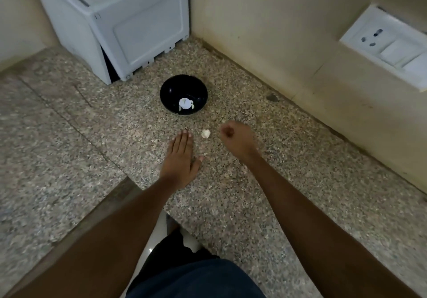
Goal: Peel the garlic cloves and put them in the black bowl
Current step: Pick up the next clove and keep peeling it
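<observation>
While the left hand (pixel 181 159) lies flat with straight fingers on the speckled granite table (pixel 300 182), the right hand (pixel 235 139) is curled into a loose fist just beside a small white garlic piece (pixel 205 133); I cannot tell whether that fist encloses anything. The garlic piece sits on the stone between the two hands, touching neither, and the black bowl (pixel 171 89) stands a little beyond it, nearer the white appliance (pixel 129 27).

Judging by its papery, crumpled look, the piece may be loose skin rather than a clove, so picking it up and dropping it in the bowl could put waste among the peeled garlic. It is light and could skid away from a hasty pinch. The pale flecks of the granite also hide small scraps of skin, which could be missed. Dim light makes this harder.

The bowl is round, glossy and smooth, with a pale rounded thing (pixel 185 104) at its bottom, too blurred to name surely. The wall socket plate (pixel 390 45) is smooth white plastic; the wall is matt and scuffed.
</observation>
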